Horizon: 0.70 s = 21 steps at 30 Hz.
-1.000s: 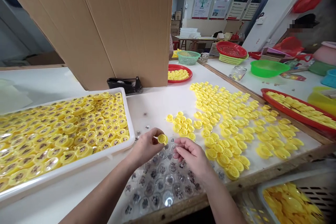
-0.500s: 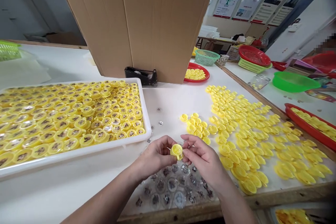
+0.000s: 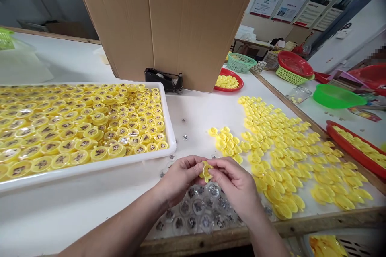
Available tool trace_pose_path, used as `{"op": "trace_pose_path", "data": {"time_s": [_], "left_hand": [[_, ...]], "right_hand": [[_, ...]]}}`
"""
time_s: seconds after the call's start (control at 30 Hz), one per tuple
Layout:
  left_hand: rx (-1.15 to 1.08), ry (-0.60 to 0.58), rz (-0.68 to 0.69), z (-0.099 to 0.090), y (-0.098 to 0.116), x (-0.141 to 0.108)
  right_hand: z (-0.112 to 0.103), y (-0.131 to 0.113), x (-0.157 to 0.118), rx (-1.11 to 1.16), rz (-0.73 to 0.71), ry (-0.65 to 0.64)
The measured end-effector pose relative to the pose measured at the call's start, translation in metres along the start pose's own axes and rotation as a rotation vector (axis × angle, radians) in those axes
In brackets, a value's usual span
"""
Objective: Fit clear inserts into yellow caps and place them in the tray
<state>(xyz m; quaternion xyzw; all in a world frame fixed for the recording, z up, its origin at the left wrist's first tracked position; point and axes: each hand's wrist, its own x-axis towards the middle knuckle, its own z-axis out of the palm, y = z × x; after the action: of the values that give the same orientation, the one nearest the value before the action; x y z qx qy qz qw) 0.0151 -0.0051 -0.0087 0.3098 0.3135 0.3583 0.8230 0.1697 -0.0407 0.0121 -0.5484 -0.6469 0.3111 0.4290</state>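
Observation:
Between both hands, over the near part of the white table, is a small yellow cup-shaped piece (image 3: 206, 171). My left hand (image 3: 183, 176) pinches its left side with thumb and fingers. The fingertips of my right hand (image 3: 230, 176) press on its right side. Clear round discs with dark printed pictures (image 3: 199, 207) lie below the hands. To the right spread many loose yellow pieces (image 3: 271, 144). On the left, a white tray (image 3: 171, 132) holds rows of yellow pieces with printed discs in them.
Behind the tray stand a black tape dispenser (image 3: 164, 81) and a tall cardboard box (image 3: 181, 24). Red plates (image 3: 241, 84) of yellow pieces, a green basket (image 3: 241, 63) and a bright green basin (image 3: 339, 97) are farther back and right. A wooden edge (image 3: 223, 241) runs along the front.
The yellow piece has turned and tilted between my fingers, and my right fingers have closed in nearer to my left ones. The camera view has shifted slightly.

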Motion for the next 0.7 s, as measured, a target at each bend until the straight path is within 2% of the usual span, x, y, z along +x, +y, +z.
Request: {"op": "trace_pose_path", "data": {"time_s": [0.2,0.37,0.53,0.7], "left_hand": [[0.052,-0.003,-0.042,0.004,-0.004,-0.001],[0.117,0.025,-0.041,0.005,-0.008,-0.001],[0.112,0.007,-0.049,0.003,-0.004,-0.002],[0.038,-0.092,-0.111,0.001,0.008,-0.005]], "right_hand": [[-0.001,-0.007,-0.003,-0.068,-0.024,-0.032],[-0.002,-0.017,-0.004,-0.267,-0.034,-0.059],[-0.011,-0.019,-0.002,-0.230,-0.071,-0.168],[-0.021,-0.016,-0.002,-0.211,-0.154,-0.181]]}}
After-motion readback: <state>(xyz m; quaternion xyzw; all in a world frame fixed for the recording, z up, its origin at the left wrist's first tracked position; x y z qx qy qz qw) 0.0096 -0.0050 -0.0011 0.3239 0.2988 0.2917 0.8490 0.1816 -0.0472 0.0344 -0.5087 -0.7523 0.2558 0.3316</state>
